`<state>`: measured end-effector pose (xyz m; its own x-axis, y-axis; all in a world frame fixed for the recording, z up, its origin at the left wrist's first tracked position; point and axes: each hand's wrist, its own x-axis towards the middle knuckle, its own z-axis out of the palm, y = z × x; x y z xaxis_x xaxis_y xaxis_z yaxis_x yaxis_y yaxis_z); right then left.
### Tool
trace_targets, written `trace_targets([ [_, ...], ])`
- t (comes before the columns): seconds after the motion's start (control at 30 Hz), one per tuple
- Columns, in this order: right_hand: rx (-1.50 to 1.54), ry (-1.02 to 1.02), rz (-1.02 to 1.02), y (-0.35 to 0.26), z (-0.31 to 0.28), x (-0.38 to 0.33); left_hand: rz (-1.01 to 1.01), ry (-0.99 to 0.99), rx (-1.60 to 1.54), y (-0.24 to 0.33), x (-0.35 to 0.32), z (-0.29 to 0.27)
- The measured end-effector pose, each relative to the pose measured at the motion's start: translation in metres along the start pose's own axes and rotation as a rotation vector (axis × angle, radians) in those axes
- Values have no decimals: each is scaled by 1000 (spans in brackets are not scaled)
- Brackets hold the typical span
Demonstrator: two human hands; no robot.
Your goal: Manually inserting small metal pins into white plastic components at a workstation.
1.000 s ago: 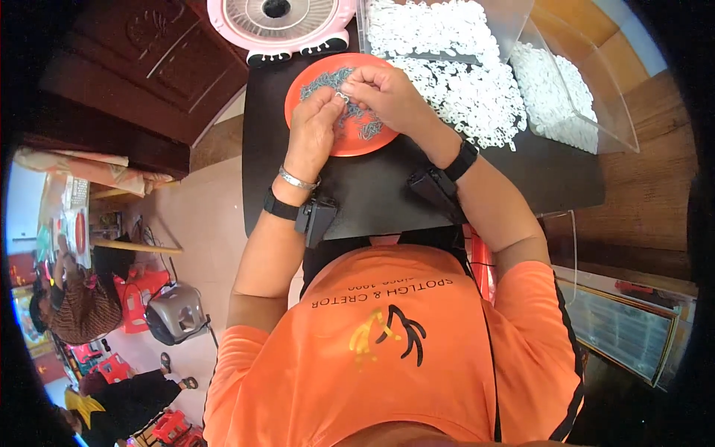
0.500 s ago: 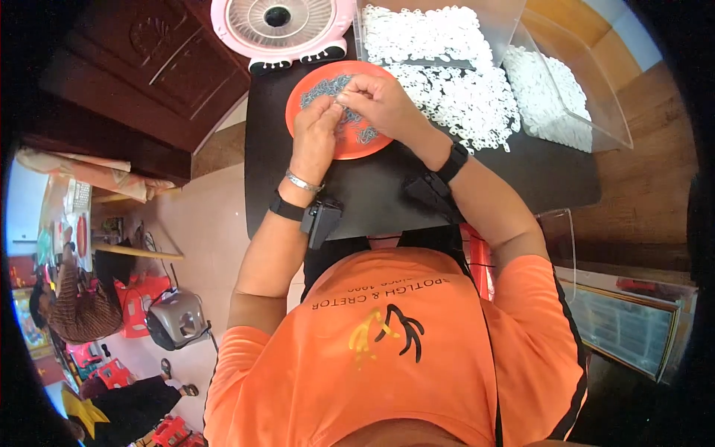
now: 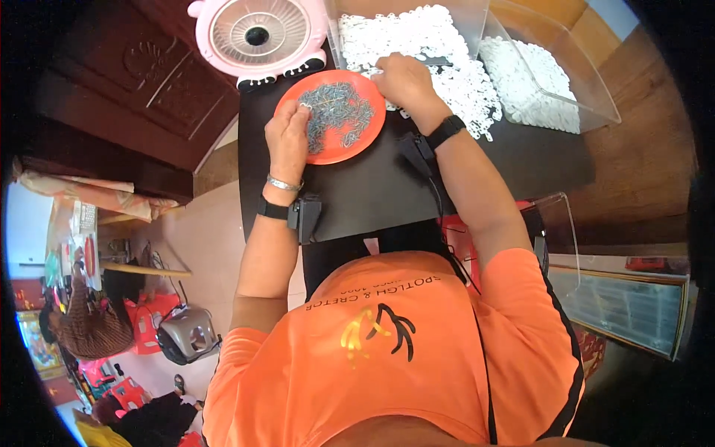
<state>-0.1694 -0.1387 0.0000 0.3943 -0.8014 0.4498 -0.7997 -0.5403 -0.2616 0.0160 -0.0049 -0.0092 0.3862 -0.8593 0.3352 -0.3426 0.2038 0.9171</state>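
Observation:
An orange-red plate (image 3: pixel 328 153) holds a spread of small grey metal pieces (image 3: pixel 331 112), thin like screws or nails. Over its left rim, my left hand (image 3: pixel 287 138) pinches a small white plastic piece (image 3: pixel 304 106) between thumb and fingers. My right hand (image 3: pixel 408 86) is above the plate's far right edge, at the near side of a heap of flat white plastic pieces (image 3: pixel 465 97) with holes in them. Its fingers are curled, and their tips are mostly hidden; whether they grip a piece does not show.
Behind the heap stands a clear bin (image 3: pixel 406 33) of white pieces, and a second clear bin (image 3: pixel 529 86) lies to its right. A pink fan (image 3: pixel 257 36) stands at the far left of the dark table (image 3: pixel 365 201). Other people are at the left.
My hands, together over the plate before, are now apart. The right went right and away to the white heap; the left moved left to the rim. The view shifted slightly.

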Motion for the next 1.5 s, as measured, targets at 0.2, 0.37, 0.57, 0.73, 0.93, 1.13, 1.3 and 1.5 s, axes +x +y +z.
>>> trace_targets([
  [0.2, -177, -169, -28, 11, 10, 6, 56, 26, -20, 8, 1, 0],
  [0.37, -146, -172, -13, 12, 8, 7, 74, 11, 40, 8, 3, 3],
  [0.57, -42, -130, 43, 16, 1, 6, 106, 32, 74, 12, -1, 3],
  [0.73, -171, -399, -27, 40, -20, 18, 271, 88, 154, 12, -1, 1],
  [0.93, -381, -327, -31, 31, -6, 6, 402, 127, 190, 10, -2, 7],
  [1.13, -403, -228, 96, 23, -12, -5, 347, 96, 189, -1, -1, 10],
  [1.3, -228, 54, 96, 25, -35, -32, 260, 55, 285, 10, -1, 12],
  [1.5, 445, 125, 352, 26, -47, -75, 286, 16, 309, 7, 3, 13],
])
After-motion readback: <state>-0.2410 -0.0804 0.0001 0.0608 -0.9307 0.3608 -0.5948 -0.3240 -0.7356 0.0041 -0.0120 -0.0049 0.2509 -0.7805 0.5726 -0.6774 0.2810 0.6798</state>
